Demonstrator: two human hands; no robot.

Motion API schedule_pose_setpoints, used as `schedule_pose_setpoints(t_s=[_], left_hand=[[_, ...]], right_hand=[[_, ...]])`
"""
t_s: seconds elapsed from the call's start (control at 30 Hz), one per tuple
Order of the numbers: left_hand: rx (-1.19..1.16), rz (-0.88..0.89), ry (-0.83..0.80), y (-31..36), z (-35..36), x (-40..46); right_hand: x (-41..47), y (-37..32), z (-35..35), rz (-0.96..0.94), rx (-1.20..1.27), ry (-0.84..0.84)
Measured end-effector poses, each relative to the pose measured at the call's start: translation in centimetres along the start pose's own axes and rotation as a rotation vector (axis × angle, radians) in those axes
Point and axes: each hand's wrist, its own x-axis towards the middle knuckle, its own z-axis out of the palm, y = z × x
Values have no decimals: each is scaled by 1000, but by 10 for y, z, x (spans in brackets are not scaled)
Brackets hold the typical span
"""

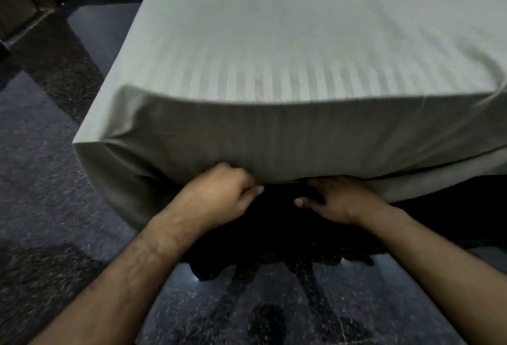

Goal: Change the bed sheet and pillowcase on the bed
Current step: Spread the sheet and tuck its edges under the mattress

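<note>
Below, both hands (277,193) tuck the bed sheet (301,75).

left hand (222,193): bare, no glove or ring seen | right hand (340,199): bare | forearms: sleeveless up to the frame edge, lightly haired
</note>
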Motion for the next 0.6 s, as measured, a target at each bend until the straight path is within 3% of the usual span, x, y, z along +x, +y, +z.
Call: schedule_pose_setpoints(t_s=[0.07,0.13,0.3,0.4,0.47,0.6], left_hand=[[-107,157,77,23,2,10],[-171,248,65,44,9,22],[-235,263,66,72,30,46],[-113,264,-70,85,50,58],[-108,269,-62,91,63,65],[-70,298,-64,98,76,78]], right_hand=[[0,0,-8,-23,-27,-81],[-4,1,-11,-29,-39,-59],[-37,6,-23,-93,-110,-91],[-72,38,-37,-146,-140,134],[-85,74,-38,-90,-244,293],[-94,119,-14,-96,-428,288]])
